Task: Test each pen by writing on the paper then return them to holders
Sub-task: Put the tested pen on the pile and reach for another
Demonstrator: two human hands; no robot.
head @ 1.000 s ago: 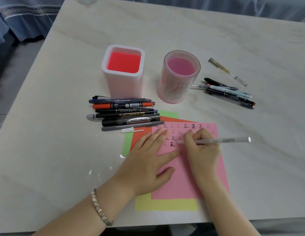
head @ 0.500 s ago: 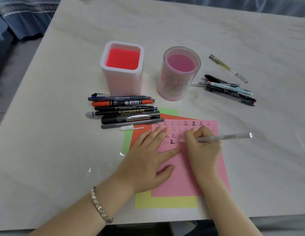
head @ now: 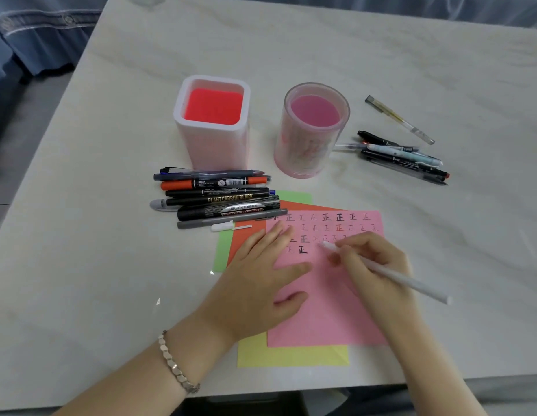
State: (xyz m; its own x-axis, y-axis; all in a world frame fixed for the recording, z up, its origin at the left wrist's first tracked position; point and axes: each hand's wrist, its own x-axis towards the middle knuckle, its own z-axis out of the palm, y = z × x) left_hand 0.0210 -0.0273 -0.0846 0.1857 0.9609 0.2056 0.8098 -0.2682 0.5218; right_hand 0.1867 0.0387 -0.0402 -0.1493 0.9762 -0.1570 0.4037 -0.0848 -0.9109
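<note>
My right hand (head: 374,265) grips a white pen (head: 411,283), its tip over the pink paper (head: 324,313) just right of the last written marks. Rows of small characters fill the paper's top. My left hand (head: 261,283) lies flat with spread fingers on the paper's left part. A square white holder (head: 213,145) with a red inside and a round pink holder (head: 310,145) stand behind the paper, both without pens. Several pens and markers (head: 219,199) lie in a pile left of the paper. Another group of pens (head: 402,157) lies right of the round holder.
Green (head: 222,250), orange (head: 240,238) and yellow (head: 291,355) sheets lie under the pink paper. A white pen cap (head: 223,226) rests by the marker pile. A single clear pen (head: 399,120) lies apart at the back right. The table's front edge runs just below the papers.
The white pen has swung from lying level, pointing right, to slanting down toward the right. My right hand turned with it; my left hand stayed on the paper.
</note>
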